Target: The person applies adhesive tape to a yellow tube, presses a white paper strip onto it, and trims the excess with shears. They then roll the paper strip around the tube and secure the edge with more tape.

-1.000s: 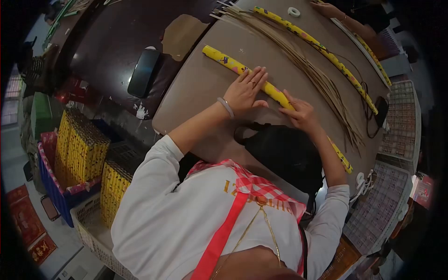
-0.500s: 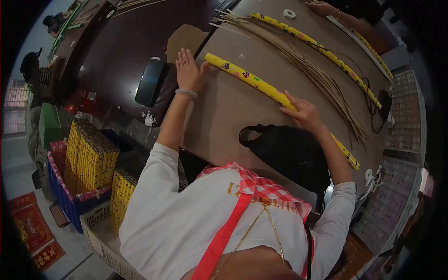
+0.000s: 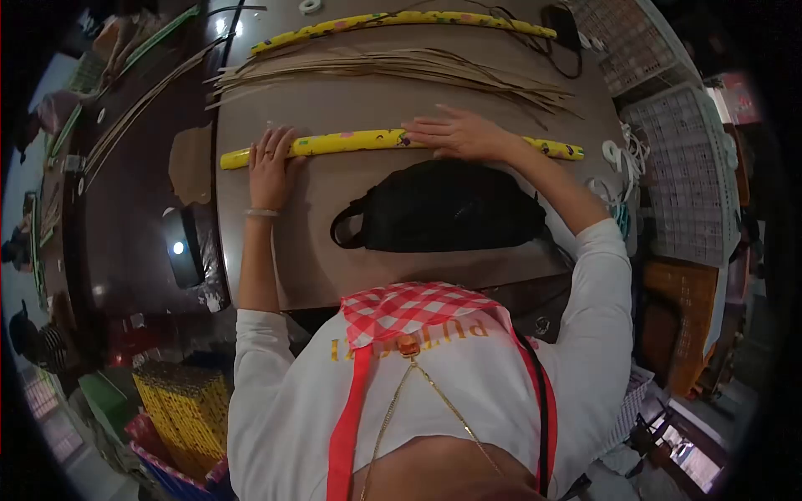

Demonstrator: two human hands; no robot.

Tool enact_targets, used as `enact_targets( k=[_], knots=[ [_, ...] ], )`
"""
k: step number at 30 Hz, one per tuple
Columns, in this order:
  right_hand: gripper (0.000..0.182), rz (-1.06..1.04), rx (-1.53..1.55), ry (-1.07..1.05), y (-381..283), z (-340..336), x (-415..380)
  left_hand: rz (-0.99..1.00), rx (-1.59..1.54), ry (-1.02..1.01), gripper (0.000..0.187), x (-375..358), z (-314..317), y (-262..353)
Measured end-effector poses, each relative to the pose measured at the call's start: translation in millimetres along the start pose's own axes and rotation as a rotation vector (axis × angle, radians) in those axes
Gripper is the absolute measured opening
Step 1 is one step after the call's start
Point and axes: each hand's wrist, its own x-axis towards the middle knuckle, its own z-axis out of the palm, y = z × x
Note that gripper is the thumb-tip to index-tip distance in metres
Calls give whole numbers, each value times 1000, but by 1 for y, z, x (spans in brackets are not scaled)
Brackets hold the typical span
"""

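A long yellow patterned roll [image 3: 347, 142] lies crosswise on the brown table in front of me. My left hand [image 3: 269, 165] rests over it near its left end, fingers stretched out, a ring on one finger. Farther right, my right hand [image 3: 459, 134] lies flat across the same roll with its fingers extended. Parts of the roll are hidden under both hands. Between my body and the roll sits a black bag [image 3: 451, 209] with a strap loop on its left.
Beyond the roll lie a bundle of thin strips [image 3: 393, 67] and a second yellow roll [image 3: 401, 18]. A phone [image 3: 182, 250] and a cardboard piece [image 3: 190, 163] are on the dark table at left. White cords [image 3: 622, 163] hang at right. Upright yellow rolls [image 3: 180, 409] fill a bin.
My view has turned, so the roll now runs nearly level. My left hand has come from beside the roll's left end onto it. My right hand has flattened over the roll.
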Motion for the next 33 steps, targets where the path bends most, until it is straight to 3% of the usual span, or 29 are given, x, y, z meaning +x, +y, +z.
enact_targets(
  k=[11,13,15,16,17,19,20,21,23,24,27,29,30,31,32,33],
  knots=[
    [64,720,-230,-117,-10,2,-230,30,49,13,44,0,6,-9],
    [56,764,-250,-58,-13,2,-249,37,43,5,44,-1,6,-9],
    [41,963,-377,-94,-17,-1,-258,23,50,-17,44,1,7,-9],
    [30,966,-506,-10,-20,-5,-255,29,48,-13,44,1,7,-9],
    [30,971,-509,-7,-20,-2,-255,28,44,-19,44,1,6,-9],
    [34,1376,6,380,-10,19,-255,28,41,-21,44,0,4,-8],
    [37,1322,-132,519,-5,32,-256,31,53,-23,44,0,5,-9],
    [37,1320,-137,524,-2,34,-252,32,64,-24,44,0,8,-10],
    [40,1626,907,776,3,37,-240,37,81,-21,47,-1,14,-14],
    [41,1613,1122,785,4,41,-238,41,100,-26,49,-1,14,-17],
    [36,1642,1155,879,-8,31,-219,64,150,50,62,-2,8,-8],
    [23,1359,1284,937,-3,42,-226,-37,155,46,74,-14,-22,17],
    [18,1313,1290,966,-7,39,-218,-48,96,48,74,-27,-29,18],
    [17,1335,1462,908,2,50,-220,-73,49,59,74,-45,-36,16],
    [17,1229,1627,884,13,62,-218,-144,49,35,74,-68,-46,22],
    [17,1215,1552,782,6,44,-192,-210,42,17,75,-91,-54,31]
  ],
)
